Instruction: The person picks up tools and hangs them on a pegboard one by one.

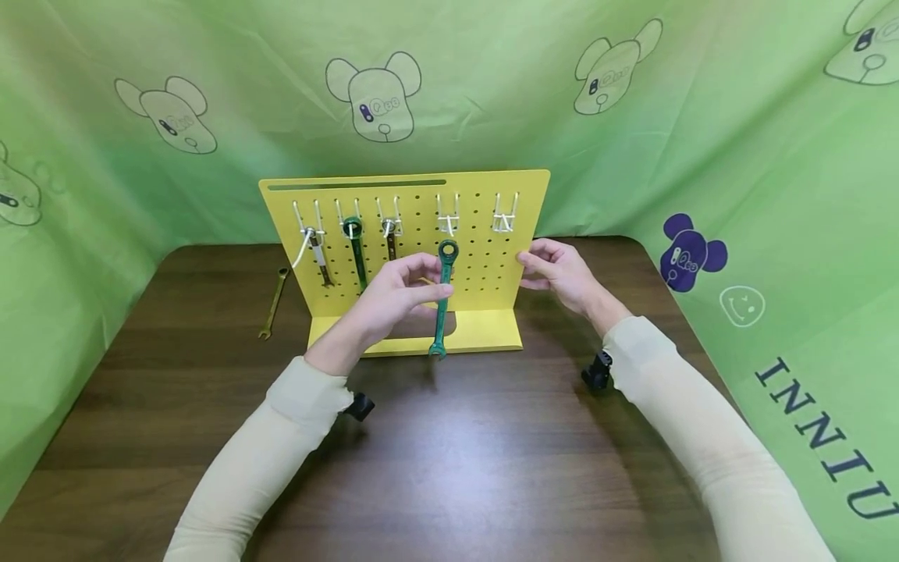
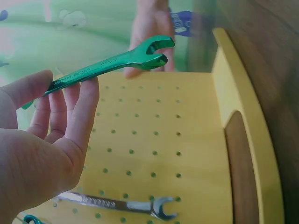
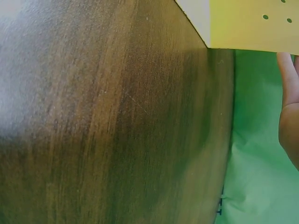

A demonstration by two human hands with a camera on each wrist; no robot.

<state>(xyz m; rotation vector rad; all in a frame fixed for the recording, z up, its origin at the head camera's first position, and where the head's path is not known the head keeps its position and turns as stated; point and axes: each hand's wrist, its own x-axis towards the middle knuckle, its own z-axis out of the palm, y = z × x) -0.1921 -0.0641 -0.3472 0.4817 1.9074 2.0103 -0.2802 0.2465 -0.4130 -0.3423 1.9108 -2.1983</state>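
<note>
My left hand point(image 1: 403, 293) pinches a green combination wrench point(image 1: 442, 312) between thumb and fingers, in front of the yellow pegboard point(image 1: 485, 273). The wrench hangs nearly upright, ring end up and open end down. In the left wrist view, the open jaw of this green wrench point(image 2: 107, 64) points away from the hand. My right hand point(image 1: 558, 273) grips the pegboard's right edge, thumb at the front. In the right wrist view, the fingers of that right hand point(image 3: 290, 102) meet the board's edge, the fingertips hidden behind it.
On the board's left hooks hang a silver wrench point(image 1: 319, 254), a green wrench point(image 1: 357, 257) and another silver wrench point(image 1: 391, 243). Two white hooks point(image 1: 447, 222) point(image 1: 503, 222) are farther right. A gold-coloured wrench point(image 1: 275, 303) lies on the wooden table point(image 1: 492, 460). A green curtain point(image 1: 477, 94) surrounds the table.
</note>
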